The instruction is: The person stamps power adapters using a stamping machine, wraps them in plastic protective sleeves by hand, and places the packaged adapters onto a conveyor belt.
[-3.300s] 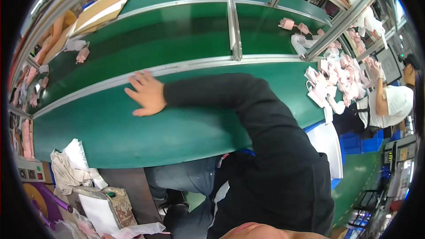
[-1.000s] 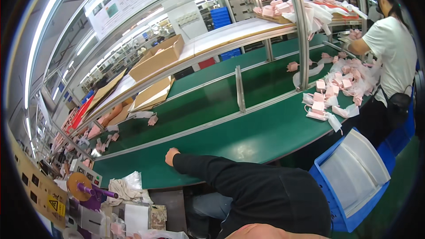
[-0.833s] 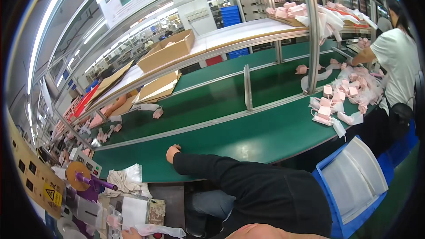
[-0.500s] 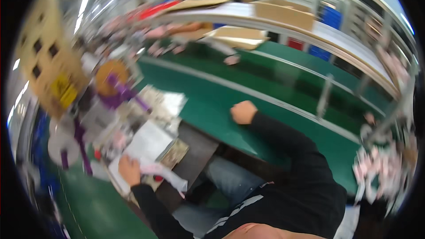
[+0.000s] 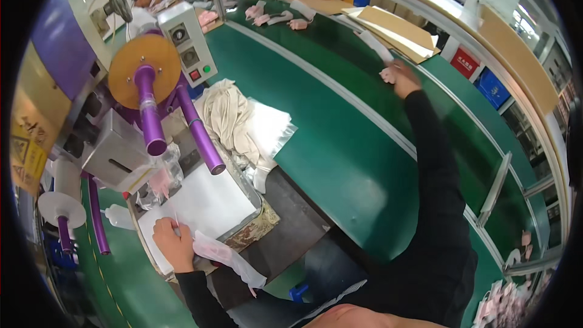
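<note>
nearest, the left hand [image 5: 173,244] is closed around one end of a clear plastic bag [image 5: 228,259] with something pale pink inside; the bag's long axis runs from the hand toward the near right, its loose end drooping off the edge of the white work plate [image 5: 203,203]. the hand rests on that plate, which sits on a dark bench. just beyond stands a bagging machine with purple rollers [image 5: 152,115] and an orange disc [image 5: 144,65], crowding the plate's far left side, with a grey control box [image 5: 188,39] behind it. to the right of the rollers lie a crumpled beige cloth [image 5: 228,118] and a heap of clear bags [image 5: 267,130]. farther out, across the green conveyor belt [image 5: 340,146], the right hand [image 5: 404,79] in its black sleeve reaches far and grips a small pink item [image 5: 387,74] at the metal rail; flat cardboard [image 5: 388,27] lies beyond it, and other people work at the far end.
</note>
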Motion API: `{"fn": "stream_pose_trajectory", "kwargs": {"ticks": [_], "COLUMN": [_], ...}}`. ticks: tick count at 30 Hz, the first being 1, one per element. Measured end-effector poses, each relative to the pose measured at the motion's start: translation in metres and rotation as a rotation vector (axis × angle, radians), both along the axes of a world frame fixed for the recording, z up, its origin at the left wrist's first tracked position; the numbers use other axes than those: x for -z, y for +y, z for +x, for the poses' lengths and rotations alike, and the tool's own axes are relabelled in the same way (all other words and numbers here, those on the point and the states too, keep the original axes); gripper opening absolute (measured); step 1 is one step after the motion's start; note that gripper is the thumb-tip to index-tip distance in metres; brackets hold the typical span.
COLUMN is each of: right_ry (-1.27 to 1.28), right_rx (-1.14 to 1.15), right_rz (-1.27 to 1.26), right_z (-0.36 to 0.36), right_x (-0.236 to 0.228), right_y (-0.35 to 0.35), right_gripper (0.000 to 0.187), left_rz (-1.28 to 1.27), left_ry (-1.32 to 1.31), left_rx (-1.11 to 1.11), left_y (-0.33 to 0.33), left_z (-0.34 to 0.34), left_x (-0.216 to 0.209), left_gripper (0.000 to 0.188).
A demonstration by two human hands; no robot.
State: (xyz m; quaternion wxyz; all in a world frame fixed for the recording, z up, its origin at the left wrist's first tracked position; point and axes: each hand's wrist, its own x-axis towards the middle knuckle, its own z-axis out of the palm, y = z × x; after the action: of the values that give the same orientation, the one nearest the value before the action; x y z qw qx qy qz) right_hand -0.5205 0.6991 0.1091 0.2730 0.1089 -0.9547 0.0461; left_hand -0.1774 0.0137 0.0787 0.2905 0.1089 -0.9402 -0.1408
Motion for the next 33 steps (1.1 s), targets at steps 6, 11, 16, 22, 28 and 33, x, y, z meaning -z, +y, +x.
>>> {"fn": "stream_pose_trajectory", "kwargs": {"ticks": [6, 11, 16, 22, 28, 33], "right_ry": [-0.079, -0.493, -0.602, -0.570, -0.681, -0.719], "right_rx": [0.040, 0.300, -0.240, -0.570, -0.895, -1.142], "right_rz": [0.147, 0.276, -0.468, -0.588, -0.086, -0.064], "right_z": [-0.042, 0.006, 0.054, 0.207, 0.306, 0.260], "right_x": [0.041, -0.001, -0.006, -0.123, -0.182, -0.097], "right_y": [0.171, -0.022, 0.030, -0.091, -0.279, -0.393], "right_gripper": [0.059, 0.048, 0.053, 0.069, 0.061, 0.057], "left_rz": [-0.001, -0.233, -0.067, 0.540, 0.824, 0.931], "left_ry": [0.038, -0.181, -0.056, 0.268, 0.466, 0.629], "left_rx": [0.102, -0.137, -0.004, 0.221, 0.392, 0.413], "left_y": [0.028, -0.001, -0.012, -0.019, -0.033, 0.002], "left_z": [-0.047, -0.016, -0.038, -0.059, -0.012, 0.049], "left_x": [-0.003, -0.004, 0.017, 0.015, 0.008, 0.004], "left_gripper": [0.023, 0.029, 0.024, 0.023, 0.017, 0.028]}}
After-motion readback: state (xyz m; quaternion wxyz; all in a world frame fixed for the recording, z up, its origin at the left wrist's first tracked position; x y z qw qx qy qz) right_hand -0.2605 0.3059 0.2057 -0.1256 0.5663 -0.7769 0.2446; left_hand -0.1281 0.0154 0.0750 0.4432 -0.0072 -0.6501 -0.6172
